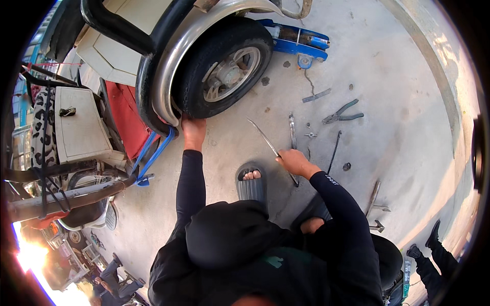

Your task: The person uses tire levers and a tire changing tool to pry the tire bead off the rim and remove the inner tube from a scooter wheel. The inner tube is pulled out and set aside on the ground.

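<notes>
Head view: our right grip (295,161) clasps a rod (263,137) extending far-left; our left grip (194,134), at the wheel (228,73), hides its closure; we can't tell.

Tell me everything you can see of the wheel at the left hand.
The wheel has a black, rubbery tyre around a dull silver, spoked rim. It sits partly under the shiny curved fender, a blue jack beyond. The left hand meets its near edge, fingers hidden. Ground contact is unclear.
</notes>
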A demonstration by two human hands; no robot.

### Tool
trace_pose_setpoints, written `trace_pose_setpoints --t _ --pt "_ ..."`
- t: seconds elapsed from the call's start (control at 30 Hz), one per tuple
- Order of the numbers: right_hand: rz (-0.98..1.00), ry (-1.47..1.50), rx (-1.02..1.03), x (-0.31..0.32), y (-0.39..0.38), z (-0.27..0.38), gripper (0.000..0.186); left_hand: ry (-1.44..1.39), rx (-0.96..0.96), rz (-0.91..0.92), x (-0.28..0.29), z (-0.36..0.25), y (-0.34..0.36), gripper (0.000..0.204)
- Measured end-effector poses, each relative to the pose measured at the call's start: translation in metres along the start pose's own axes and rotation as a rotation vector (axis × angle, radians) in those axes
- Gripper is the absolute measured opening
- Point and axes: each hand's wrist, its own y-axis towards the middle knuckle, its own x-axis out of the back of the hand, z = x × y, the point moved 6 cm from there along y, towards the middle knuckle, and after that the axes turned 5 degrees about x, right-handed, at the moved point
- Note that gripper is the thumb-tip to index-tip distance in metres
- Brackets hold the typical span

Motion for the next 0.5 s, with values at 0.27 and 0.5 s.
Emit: trace_pose_setpoints --t 0.27,0.5 --pt "0.194 -0.156 -0.150 -0.011 -0.009 0.016 0.034 -0.220 -0.004 -0.218 -0.054 -0.003 0.015 0.048" --pt "-0.560 0.261 0.093 0.100 0.083 0.125 0.059 -0.227 -0.008 -0.260 -0.061 -0.011 -0.005 0.051"
